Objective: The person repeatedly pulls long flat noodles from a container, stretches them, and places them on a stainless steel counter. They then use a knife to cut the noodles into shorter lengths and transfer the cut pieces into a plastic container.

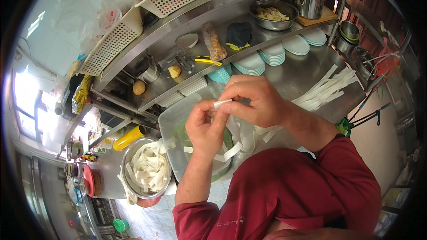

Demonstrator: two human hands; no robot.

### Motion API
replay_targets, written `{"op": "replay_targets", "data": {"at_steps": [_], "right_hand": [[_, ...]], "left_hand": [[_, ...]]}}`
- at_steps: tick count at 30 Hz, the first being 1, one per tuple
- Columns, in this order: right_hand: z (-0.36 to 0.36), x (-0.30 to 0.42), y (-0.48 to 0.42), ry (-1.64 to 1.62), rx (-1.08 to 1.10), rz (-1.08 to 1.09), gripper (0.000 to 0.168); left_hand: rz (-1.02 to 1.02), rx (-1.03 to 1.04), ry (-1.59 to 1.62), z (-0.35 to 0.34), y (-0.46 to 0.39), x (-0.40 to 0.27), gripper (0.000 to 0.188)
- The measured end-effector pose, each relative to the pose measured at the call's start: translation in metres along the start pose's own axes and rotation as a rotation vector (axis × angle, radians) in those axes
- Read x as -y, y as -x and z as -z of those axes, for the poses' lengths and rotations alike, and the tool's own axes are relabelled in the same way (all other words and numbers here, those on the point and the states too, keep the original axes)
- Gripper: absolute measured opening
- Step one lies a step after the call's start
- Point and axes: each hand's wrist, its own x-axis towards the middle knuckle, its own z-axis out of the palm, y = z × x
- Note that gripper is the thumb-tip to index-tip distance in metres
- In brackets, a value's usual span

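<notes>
My left hand [207, 123] and my right hand [255, 100] meet above a translucent plastic tub [169, 140], fingertips pinching one end of a flat white strip [222, 103] between them. A white strip [237, 146] also hangs in a loop below my hands, over the tub's right side. Left of the tub, a steel bowl [126, 176] holds a tangled heap of white strips [148, 166]. More long white strips [328, 88] lie in a bundle on the steel counter, beyond my right forearm. What the tub holds looks greenish and is partly hidden by my hands.
Stacked plates [248, 64] stand under a steel shelf [196, 70]. On the shelf are a yellow-handled peeler or similar tool [208, 61], a cut potato [174, 71], a dark cloth [238, 33] and a steel bowl of pale pieces [274, 23]. A yellow roll [129, 138] lies behind the strip bowl.
</notes>
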Motion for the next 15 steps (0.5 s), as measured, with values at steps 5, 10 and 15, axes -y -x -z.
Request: {"op": "replay_targets", "data": {"at_steps": [5,10,15], "right_hand": [[0.002,-0.009,0.001,-0.002,-0.017,0.165,0.01],[-0.001,0.001,0.002,-0.072,-0.04,0.01,0.008],[-0.003,-0.003,0.004,-0.028,-0.026,0.088,0.008]], "left_hand": [[-0.063,0.057,-0.107,0.001,0.002,-0.002,0.012],[0.019,0.057,-0.005,0.001,0.004,-0.002,0.012],[0.026,0.075,-0.021,-0.002,0.006,0.001,0.011]]}}
